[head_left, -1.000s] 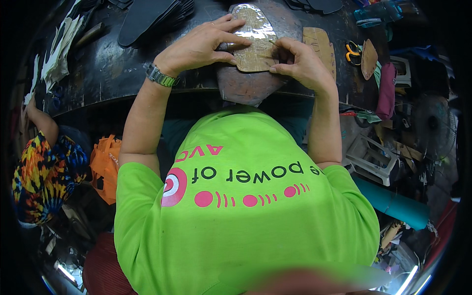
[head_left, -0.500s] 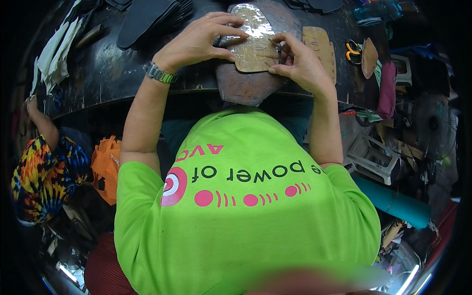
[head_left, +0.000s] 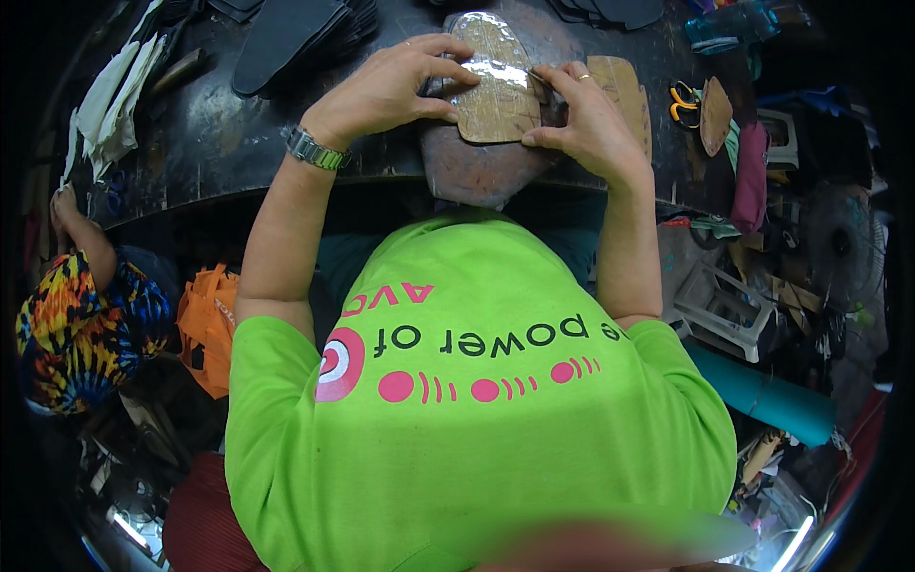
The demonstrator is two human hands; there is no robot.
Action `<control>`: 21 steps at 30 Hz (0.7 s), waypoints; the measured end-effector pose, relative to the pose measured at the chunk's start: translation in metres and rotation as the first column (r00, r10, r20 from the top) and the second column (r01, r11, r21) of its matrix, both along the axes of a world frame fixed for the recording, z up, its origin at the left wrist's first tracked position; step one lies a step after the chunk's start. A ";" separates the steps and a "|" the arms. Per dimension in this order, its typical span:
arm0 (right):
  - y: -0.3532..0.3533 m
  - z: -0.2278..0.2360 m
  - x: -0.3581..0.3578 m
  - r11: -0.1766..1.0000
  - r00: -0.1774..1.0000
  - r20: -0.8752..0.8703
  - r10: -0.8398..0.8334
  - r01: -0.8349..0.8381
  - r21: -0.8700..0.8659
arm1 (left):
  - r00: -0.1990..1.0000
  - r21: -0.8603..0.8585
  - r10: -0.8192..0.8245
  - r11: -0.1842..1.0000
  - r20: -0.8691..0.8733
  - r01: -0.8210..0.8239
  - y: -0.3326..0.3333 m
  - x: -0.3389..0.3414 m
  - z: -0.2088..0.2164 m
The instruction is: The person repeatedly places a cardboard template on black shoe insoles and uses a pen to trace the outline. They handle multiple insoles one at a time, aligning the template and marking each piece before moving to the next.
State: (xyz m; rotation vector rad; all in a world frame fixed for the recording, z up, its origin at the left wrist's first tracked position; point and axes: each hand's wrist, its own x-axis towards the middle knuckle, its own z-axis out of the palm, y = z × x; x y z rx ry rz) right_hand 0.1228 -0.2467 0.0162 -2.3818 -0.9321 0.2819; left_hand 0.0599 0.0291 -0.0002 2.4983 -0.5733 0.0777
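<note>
A rounded, shiny brown cardboard pattern piece (head_left: 498, 112), seemingly covered in clear film, lies on a worn reddish-brown board (head_left: 477, 178) at the table's near edge. My left hand (head_left: 389, 88) holds its left side, index finger on top and thumb near the lower left corner. On the other side my right hand (head_left: 593, 124) grips the right edge, fingers stretched along it and thumb at the lower right corner. Beside my right hand lies a second brown cardboard piece (head_left: 618, 86), partly covered by that hand.
Stacked black sole-shaped sheets (head_left: 295, 43) lie at the far left, near white cloth-like strips (head_left: 114, 110). Orange-handled scissors (head_left: 683, 103) and a brown oval piece (head_left: 716, 116) are on the right. A person in a colourful shirt (head_left: 71, 329) is at left, near an orange bag (head_left: 205, 329).
My right fingers have uncurled and now lie straighter along the pattern's edge. My left hand keeps its hold. The whole view has shifted slightly.
</note>
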 end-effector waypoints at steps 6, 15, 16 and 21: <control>0.001 -0.002 0.000 0.998 0.999 -0.040 -0.028 0.030 0.063 | 0.999 -0.059 0.014 0.998 -0.035 -0.016 -0.004 -0.009 0.005; -0.002 -0.004 0.005 0.995 0.994 -0.107 -0.005 0.016 0.098 | 0.995 0.019 0.059 0.998 0.075 -0.061 -0.011 -0.027 0.006; -0.002 -0.005 0.005 0.993 0.994 -0.112 0.003 0.010 0.117 | 0.995 0.011 0.076 0.997 0.066 -0.077 -0.014 -0.029 0.004; -0.004 -0.008 0.008 0.989 0.992 -0.126 0.016 0.003 0.149 | 0.986 -0.017 0.135 0.991 0.098 -0.134 -0.029 -0.033 0.001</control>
